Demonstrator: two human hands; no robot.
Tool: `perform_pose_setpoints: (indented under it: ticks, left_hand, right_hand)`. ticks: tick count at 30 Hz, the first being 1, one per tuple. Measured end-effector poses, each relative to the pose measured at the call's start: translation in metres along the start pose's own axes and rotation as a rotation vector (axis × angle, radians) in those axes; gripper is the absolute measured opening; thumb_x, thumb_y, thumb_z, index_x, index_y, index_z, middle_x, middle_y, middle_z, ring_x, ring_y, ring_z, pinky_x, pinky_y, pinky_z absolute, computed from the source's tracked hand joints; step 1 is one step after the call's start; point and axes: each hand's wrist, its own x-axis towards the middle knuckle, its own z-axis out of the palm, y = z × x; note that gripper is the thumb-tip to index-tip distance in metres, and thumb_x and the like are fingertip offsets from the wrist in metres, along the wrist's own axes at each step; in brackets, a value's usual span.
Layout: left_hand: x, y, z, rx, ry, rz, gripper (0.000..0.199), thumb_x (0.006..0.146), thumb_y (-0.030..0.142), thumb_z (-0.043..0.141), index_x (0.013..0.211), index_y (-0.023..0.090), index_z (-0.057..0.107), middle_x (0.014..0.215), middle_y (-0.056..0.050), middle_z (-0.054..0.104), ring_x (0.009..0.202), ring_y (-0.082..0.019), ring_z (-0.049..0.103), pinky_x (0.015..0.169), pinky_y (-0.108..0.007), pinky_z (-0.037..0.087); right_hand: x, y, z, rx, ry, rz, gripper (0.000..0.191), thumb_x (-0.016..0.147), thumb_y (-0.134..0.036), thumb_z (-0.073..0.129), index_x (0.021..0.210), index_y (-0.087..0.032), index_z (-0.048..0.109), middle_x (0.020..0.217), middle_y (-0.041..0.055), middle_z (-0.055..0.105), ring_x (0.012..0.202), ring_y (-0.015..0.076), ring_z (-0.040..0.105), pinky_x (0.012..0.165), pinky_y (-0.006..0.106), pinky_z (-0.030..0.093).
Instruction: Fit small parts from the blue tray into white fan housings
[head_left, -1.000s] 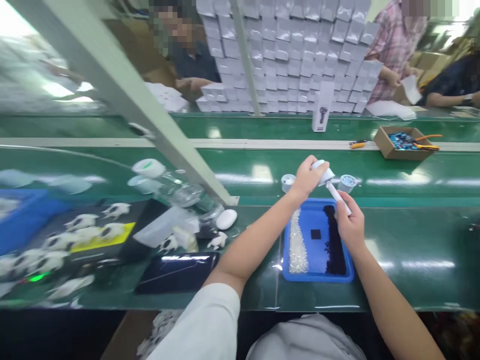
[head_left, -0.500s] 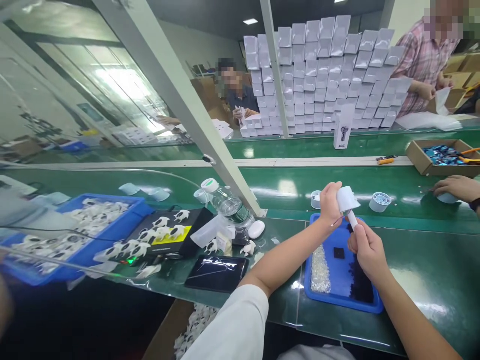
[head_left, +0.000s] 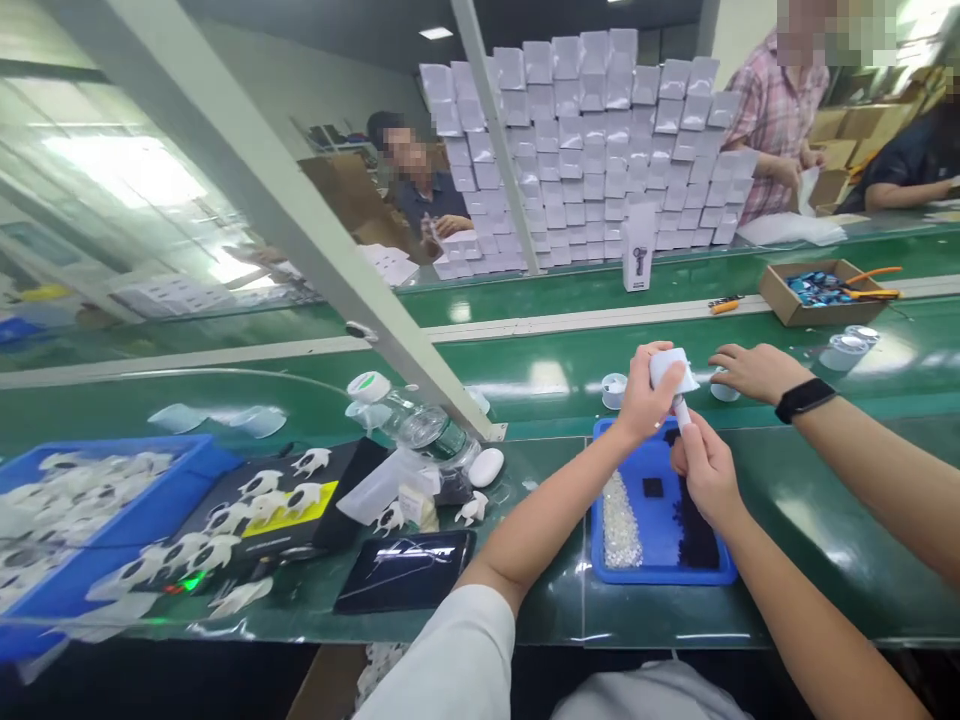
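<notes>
My left hand is closed around the pale round head of a white part. Lower down, my right hand grips the thin white handle of the same part. Both hands are above a blue tray. On the tray's left side lie small clear pieces, on its right side small black pieces, and a black square sits between them.
A co-worker's hand reaches in from the right over a white round part. Another round part stands behind the tray. A bottle, tablet and slanted post are leftward.
The view has turned to the right. The co-worker's hand has come closer to my hands, with a round part under it. My hands still hold the white part; my left thumb now lies across its head.
</notes>
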Motion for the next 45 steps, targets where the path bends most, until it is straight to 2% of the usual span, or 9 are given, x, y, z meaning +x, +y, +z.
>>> perform_pose_setpoints:
  ticks: [4,7,11,16,19,23,29,35,45]
  left_hand:
    - [0.012,0.015,-0.020,0.232,-0.175,-0.120,0.037,0.078,0.040,0.071,0.079,0.022,0.038,0.072,0.006,0.049,0.063,-0.007,0.054,0.062,-0.021,0.047]
    - [0.028,0.031,-0.049,0.387,-0.200,-0.113,0.035,0.084,0.043,0.060,0.088,0.024,0.031,0.080,0.003,0.053,0.065,-0.012,0.059,0.059,-0.027,0.050]
    - [0.045,0.044,-0.087,0.930,-0.111,-0.044,0.054,0.069,0.037,0.075,0.096,0.025,0.030,0.094,-0.001,0.053,0.076,-0.015,0.059,0.069,-0.031,0.049]
    - [0.056,0.026,-0.103,1.468,-0.242,-0.151,0.033,0.073,0.033,0.068,0.100,0.021,0.054,0.118,-0.013,0.051,0.113,-0.032,0.053,0.094,-0.042,0.044]
    - [0.057,0.008,-0.097,1.602,-0.364,-0.212,0.044,0.072,0.030,0.070,0.113,0.021,0.057,0.128,-0.016,0.049,0.127,-0.038,0.043,0.102,-0.046,0.039]
    - [0.055,-0.008,-0.087,1.568,-0.466,-0.126,0.062,0.073,0.030,0.068,0.130,0.023,0.046,0.133,-0.015,0.051,0.127,-0.033,0.042,0.105,-0.045,0.036]
    - [0.057,-0.023,-0.085,1.465,-0.524,-0.024,0.019,0.079,0.026,0.061,0.098,0.022,0.064,0.133,-0.010,0.050,0.129,-0.031,0.039,0.109,-0.046,0.032]
    - [0.053,-0.002,-0.071,1.045,-0.260,0.271,0.014,0.077,0.026,0.068,0.089,0.022,0.064,0.136,-0.009,0.045,0.132,-0.032,0.036,0.112,-0.049,0.030]
    - [0.046,0.049,-0.065,0.160,0.032,0.117,0.020,0.096,0.025,0.050,0.078,0.018,0.044,0.084,0.000,0.049,0.106,-0.015,0.055,0.095,-0.035,0.045]
  right_hand:
    - [0.002,0.000,-0.006,-0.113,-0.017,-0.012,0.051,0.087,-0.058,0.054,0.116,-0.017,0.066,0.050,-0.0079,0.036,0.043,0.0087,0.031,0.040,0.024,0.025]
    - [0.005,-0.003,-0.007,-0.155,-0.025,0.010,0.047,0.085,-0.054,0.058,0.115,-0.018,0.066,0.052,-0.0079,0.038,0.044,0.0081,0.030,0.041,0.024,0.023]
    - [0.008,-0.005,-0.003,-0.134,0.048,0.033,0.036,0.081,-0.050,0.062,0.101,-0.020,0.061,0.048,-0.0110,0.035,0.043,0.0073,0.027,0.043,0.024,0.023]
    - [0.010,-0.006,0.001,-0.166,0.069,0.043,0.029,0.075,-0.045,0.068,0.084,-0.022,0.055,0.049,-0.0112,0.039,0.045,0.0076,0.033,0.046,0.023,0.028]
    - [0.009,-0.008,0.001,-0.180,0.066,0.048,0.028,0.070,-0.043,0.072,0.080,-0.021,0.056,0.051,-0.0107,0.041,0.047,0.0076,0.037,0.047,0.023,0.031]
    - [0.008,-0.011,0.000,-0.149,-0.012,0.051,0.030,0.066,-0.044,0.076,0.074,-0.021,0.058,0.058,-0.0069,0.052,0.052,0.0088,0.046,0.050,0.024,0.040]
    - [0.011,-0.003,0.002,-0.110,-0.086,0.065,0.039,0.071,-0.059,0.071,0.076,-0.022,0.062,0.068,-0.0033,0.062,0.055,0.0106,0.057,0.055,0.027,0.052]
    - [0.010,0.002,0.003,-0.133,-0.204,0.068,0.039,0.075,-0.060,0.068,0.081,-0.022,0.064,0.071,-0.0023,0.066,0.059,0.0121,0.063,0.061,0.030,0.057]
    - [0.010,0.001,0.001,-0.257,-0.306,0.019,0.028,0.081,-0.050,0.066,0.084,-0.023,0.063,0.073,-0.0008,0.067,0.063,0.0152,0.066,0.063,0.033,0.055]
